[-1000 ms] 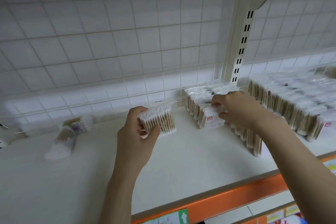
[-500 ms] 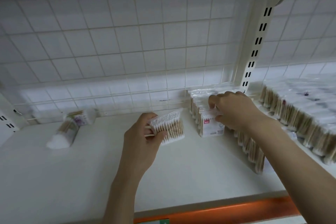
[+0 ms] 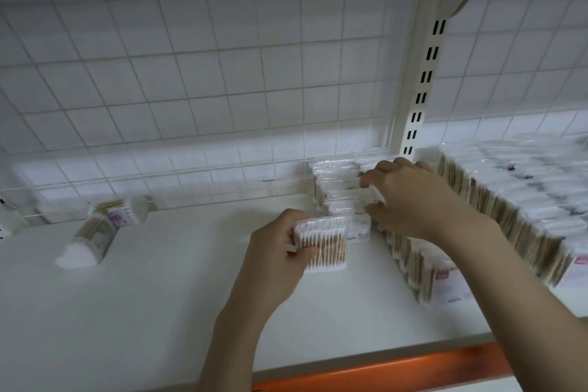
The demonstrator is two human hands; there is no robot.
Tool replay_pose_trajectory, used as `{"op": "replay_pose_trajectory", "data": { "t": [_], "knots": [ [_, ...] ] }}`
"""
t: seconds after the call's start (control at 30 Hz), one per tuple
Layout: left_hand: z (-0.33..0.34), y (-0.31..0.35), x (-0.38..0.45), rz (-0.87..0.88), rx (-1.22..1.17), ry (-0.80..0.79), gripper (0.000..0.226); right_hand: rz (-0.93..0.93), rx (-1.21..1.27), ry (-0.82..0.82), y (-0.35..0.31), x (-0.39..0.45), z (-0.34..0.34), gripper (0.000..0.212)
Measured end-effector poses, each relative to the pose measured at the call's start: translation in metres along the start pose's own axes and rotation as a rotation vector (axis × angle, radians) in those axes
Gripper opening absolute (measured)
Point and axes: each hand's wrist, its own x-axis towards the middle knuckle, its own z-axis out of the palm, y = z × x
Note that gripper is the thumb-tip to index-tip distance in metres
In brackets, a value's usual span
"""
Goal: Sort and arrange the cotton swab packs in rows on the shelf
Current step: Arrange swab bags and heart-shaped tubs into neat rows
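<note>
White shelf (image 3: 159,312), orange strip (image 3: 381,374) along its front edge, wire grid back panel (image 3: 191,73) behind, slotted upright post (image 3: 420,86) up beyond the right hand. Biggest stock: block of cotton swab packs (image 3: 525,200) right of the right hand, standing on edge in tight rows, blurred. Next, a shorter row of packs (image 3: 413,264) running toward the shelf front, under and near side of the right forearm, packs leaning. Back row of packs (image 3: 334,175) standing against the grid, just left of the right hand's fingers.

Right hand (image 3: 413,200): grip curled over the top of one pack (image 3: 359,194) at the front of that back row, fingers on its upper edge, thumb below; holding it. Left hand (image 3: 276,251): grip pinches a single swab pack (image 3: 321,245) by its left edge, thumb in front, fingers behind; pack upright, wooden sticks vertical, white tips top and bottom, just left of and touching or nearly touching the front pack under the right hand; cannot tell if it sits on the shelf.

Far left of the left hand: two round swab tubs (image 3: 95,232) lying on their sides near the grid, well apart from the packs.
</note>
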Motion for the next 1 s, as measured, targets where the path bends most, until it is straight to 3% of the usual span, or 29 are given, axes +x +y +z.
{"op": "replay_pose_trajectory", "data": {
  "t": [0.13,0.63,0.8,1.0],
  "knots": [
    [0.029,0.010,0.011,0.025,0.062,-0.052,0.037,0.041,0.049,0.035,0.014,-0.021,-0.009,0.039],
    [0.061,0.014,0.031,0.051,0.247,0.047,0.042,0.073,0.187,0.168,0.016,-0.050,-0.004,0.030],
    [0.044,0.010,0.026,0.056,0.254,0.065,0.060,0.036,0.212,0.191,-0.003,-0.042,-0.005,0.030],
    [-0.019,-0.013,0.015,-0.029,0.411,0.161,0.046,-0.053,0.264,0.196,-0.050,-0.017,-0.002,0.031]
  ]
}}
